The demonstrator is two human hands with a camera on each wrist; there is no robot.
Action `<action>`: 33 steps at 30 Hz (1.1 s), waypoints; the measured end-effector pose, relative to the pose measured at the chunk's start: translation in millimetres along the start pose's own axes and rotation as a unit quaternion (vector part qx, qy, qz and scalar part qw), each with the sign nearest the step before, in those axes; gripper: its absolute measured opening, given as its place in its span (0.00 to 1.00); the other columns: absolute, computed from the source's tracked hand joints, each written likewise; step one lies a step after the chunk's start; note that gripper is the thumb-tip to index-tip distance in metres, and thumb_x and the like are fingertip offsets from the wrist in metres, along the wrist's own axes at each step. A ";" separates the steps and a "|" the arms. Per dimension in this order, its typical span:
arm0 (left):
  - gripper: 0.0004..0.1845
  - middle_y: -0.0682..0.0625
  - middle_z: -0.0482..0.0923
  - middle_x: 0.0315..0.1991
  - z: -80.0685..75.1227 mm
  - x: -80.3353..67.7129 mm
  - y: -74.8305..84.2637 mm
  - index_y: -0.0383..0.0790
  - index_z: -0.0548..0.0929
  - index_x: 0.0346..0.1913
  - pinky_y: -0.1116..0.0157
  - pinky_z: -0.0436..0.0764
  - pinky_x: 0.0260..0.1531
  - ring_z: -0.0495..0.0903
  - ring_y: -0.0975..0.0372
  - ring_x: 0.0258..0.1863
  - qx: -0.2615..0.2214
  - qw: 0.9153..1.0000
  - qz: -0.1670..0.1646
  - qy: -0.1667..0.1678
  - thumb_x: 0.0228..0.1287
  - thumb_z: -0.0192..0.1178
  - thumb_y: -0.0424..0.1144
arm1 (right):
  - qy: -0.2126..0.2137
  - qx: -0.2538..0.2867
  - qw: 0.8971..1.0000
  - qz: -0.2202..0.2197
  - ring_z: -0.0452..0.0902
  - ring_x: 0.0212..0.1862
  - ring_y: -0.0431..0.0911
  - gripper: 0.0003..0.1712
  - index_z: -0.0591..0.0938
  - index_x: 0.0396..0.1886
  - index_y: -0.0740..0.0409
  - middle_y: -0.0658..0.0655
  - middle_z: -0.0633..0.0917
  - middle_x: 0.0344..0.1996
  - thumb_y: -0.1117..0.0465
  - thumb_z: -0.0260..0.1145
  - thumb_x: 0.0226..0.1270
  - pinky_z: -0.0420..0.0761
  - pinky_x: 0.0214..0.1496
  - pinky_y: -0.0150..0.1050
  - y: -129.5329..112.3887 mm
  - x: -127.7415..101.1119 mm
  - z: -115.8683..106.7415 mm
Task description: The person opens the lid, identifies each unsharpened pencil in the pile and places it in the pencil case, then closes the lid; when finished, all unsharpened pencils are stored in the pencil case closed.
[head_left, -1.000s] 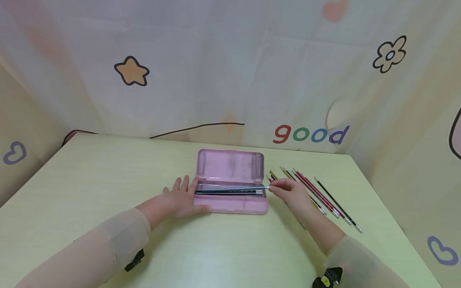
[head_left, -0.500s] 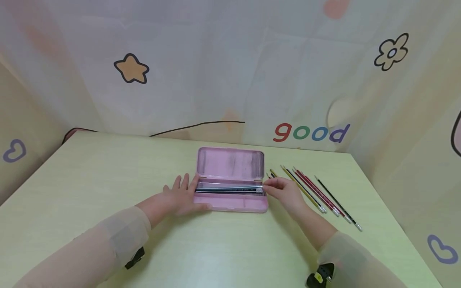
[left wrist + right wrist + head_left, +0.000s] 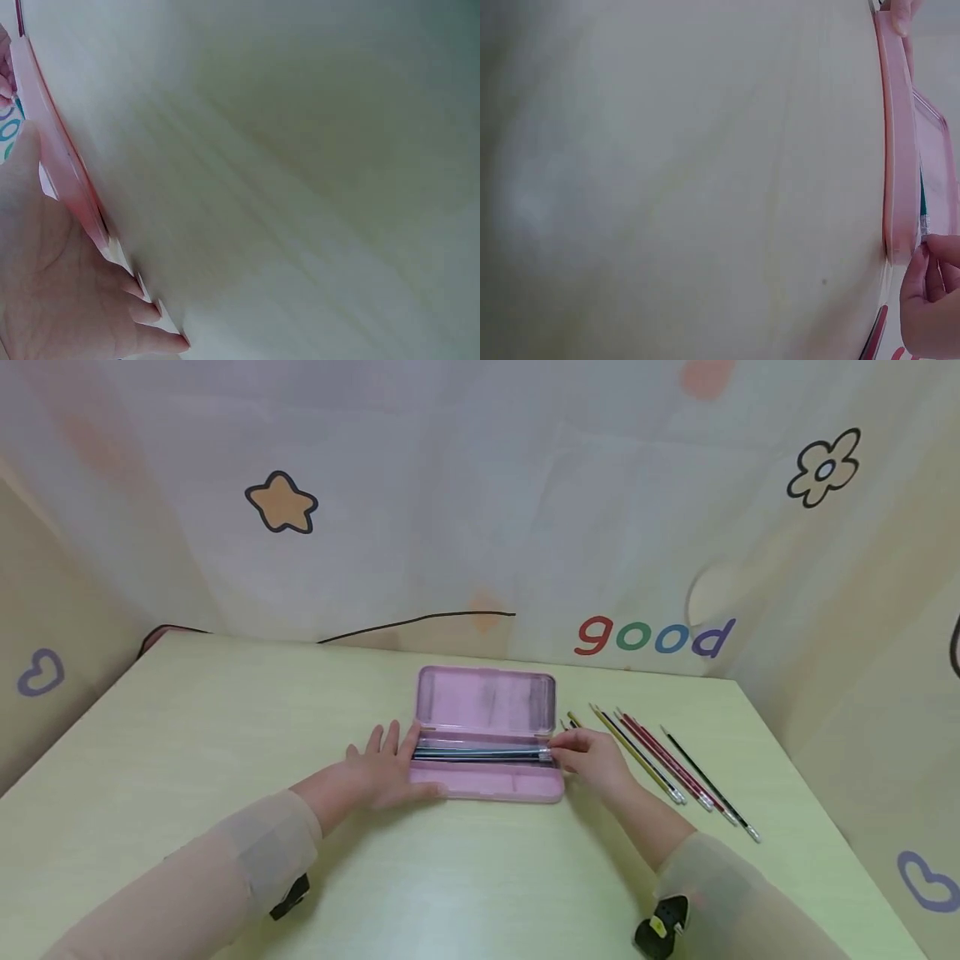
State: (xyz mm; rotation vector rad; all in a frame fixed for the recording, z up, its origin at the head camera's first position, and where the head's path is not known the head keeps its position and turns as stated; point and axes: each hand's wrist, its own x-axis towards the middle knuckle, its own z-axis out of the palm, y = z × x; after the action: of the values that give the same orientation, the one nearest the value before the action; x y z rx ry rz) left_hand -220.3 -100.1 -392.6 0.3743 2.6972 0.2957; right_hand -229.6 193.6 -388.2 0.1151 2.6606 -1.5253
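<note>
Behind the pale table (image 3: 225, 718) hangs cloth (image 3: 420, 510) printed with a star (image 3: 282, 502).

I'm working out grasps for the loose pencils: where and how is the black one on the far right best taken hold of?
The black pencil is probably best pinched across mid-shaft, from above and the right. It lies flat, slanting, with a gap between it and the red pencils there; toward its eraser end that gap narrows, leaving less room to pinch.
</note>
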 end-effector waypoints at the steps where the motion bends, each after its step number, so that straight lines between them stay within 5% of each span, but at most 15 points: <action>1: 0.58 0.35 0.35 0.73 0.2 0.1 0.6 0.41 0.34 0.74 0.34 0.44 0.59 0.35 0.39 0.70 -0.001 1.000 -0.002 0.000 0.54 0.43 0.76 | -0.001 -0.002 1.000 -0.002 0.75 0.34 0.43 0.08 0.82 0.39 0.67 0.59 0.84 0.38 0.69 0.64 0.61 0.77 0.36 0.32 0.2 0.0 -0.4; 17: 0.58 0.36 0.33 0.73 -2.0 -1.2 3.1 0.41 0.33 0.73 0.35 0.42 0.60 0.33 0.41 0.70 0.004 1.000 -0.011 -0.016 0.53 0.41 0.77 | -0.028 0.041 0.999 0.006 0.75 0.50 0.50 0.17 0.79 0.51 0.64 0.60 0.80 0.50 0.60 0.62 0.65 0.77 0.50 0.39 6.2 -9.5 -24.4; 24: 0.56 0.34 0.34 0.72 -3.6 -3.1 4.4 0.40 0.34 0.73 0.34 0.44 0.59 0.35 0.39 0.70 0.000 1.000 -0.003 -0.011 0.56 0.43 0.74 | -0.026 0.044 0.998 0.044 0.77 0.48 0.45 0.22 0.78 0.54 0.59 0.56 0.80 0.50 0.54 0.65 0.63 0.77 0.48 0.34 15.4 -15.6 -46.1; 33: 0.57 0.35 0.34 0.73 -2.6 -2.7 2.3 0.40 0.34 0.73 0.35 0.43 0.60 0.34 0.40 0.70 -0.001 1.000 -0.006 -0.012 0.54 0.43 0.75 | -0.031 0.098 0.994 0.038 0.77 0.47 0.42 0.26 0.74 0.55 0.66 0.59 0.78 0.51 0.54 0.64 0.64 0.76 0.50 0.32 30.4 -34.4 -67.0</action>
State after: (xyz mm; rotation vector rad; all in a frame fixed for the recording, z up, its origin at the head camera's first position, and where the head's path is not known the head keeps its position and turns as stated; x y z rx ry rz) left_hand -218.6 -99.1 -388.6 0.3581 2.6744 0.2891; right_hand -194.0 265.7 -377.1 0.1747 2.4249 -1.7334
